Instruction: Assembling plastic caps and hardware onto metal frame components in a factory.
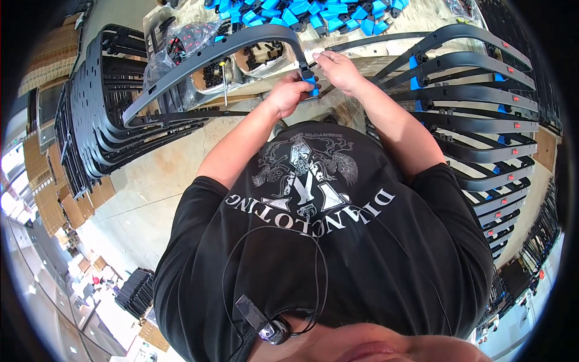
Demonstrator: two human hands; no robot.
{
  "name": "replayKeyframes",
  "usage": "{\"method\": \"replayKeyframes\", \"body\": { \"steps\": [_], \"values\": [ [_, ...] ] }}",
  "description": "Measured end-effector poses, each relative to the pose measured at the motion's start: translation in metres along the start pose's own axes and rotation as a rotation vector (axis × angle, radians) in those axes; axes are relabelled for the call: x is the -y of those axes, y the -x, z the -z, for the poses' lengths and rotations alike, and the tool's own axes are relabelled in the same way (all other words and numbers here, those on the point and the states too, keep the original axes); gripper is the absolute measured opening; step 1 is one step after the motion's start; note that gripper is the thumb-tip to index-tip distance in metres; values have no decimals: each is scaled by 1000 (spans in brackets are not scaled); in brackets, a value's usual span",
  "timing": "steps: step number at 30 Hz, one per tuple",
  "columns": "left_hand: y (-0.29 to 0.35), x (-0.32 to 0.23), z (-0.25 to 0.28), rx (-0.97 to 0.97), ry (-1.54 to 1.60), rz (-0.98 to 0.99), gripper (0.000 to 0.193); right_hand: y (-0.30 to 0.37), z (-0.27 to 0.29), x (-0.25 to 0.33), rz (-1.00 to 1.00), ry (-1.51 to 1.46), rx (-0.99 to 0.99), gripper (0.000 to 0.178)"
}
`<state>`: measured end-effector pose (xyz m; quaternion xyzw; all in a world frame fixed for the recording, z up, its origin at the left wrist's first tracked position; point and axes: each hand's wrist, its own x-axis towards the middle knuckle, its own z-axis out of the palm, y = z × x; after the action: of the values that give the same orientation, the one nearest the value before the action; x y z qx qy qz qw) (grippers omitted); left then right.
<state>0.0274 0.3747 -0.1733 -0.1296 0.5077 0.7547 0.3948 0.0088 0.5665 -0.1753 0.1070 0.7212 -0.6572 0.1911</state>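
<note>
My left hand (pixel 288 96) is closed around the lower end of a curved black tubular frame (pixel 241 37), where a blue plastic bracket (pixel 313 86) sits. The frame arches up and away to the left above the bench edge. Just right of the bracket, my right hand (pixel 339 72) has its thumb and forefinger pinched together by the frame's end. Whatever is between those fingertips is too small to make out.
Blue plastic brackets (pixel 301 13) lie heaped at the bench's far side. Small black parts fill boxes (pixel 263 55) beside a thin screwdriver (pixel 225 84). Black frames (pixel 90 114) are stacked at left; at right, more frames (pixel 482 95) carry blue brackets.
</note>
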Motion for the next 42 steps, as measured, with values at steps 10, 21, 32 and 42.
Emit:
{"method": "replayKeyframes", "body": {
  "steps": [10,21,32,42],
  "values": [
    [-10,2,12,-51,-29,64,29,6,-7,4,-310,-368,188,34],
    [29,-16,3,-375,-969,-259,41,37,23,29,-452,-589,460,68],
    [73,-67,-38,56,-1394,-1027,30,65,-2,45,-298,-1063,469,78],
    [65,-61,-29,41,-1504,-1039,31,63,-15,38,-295,-1030,427,75]
  ]
}}
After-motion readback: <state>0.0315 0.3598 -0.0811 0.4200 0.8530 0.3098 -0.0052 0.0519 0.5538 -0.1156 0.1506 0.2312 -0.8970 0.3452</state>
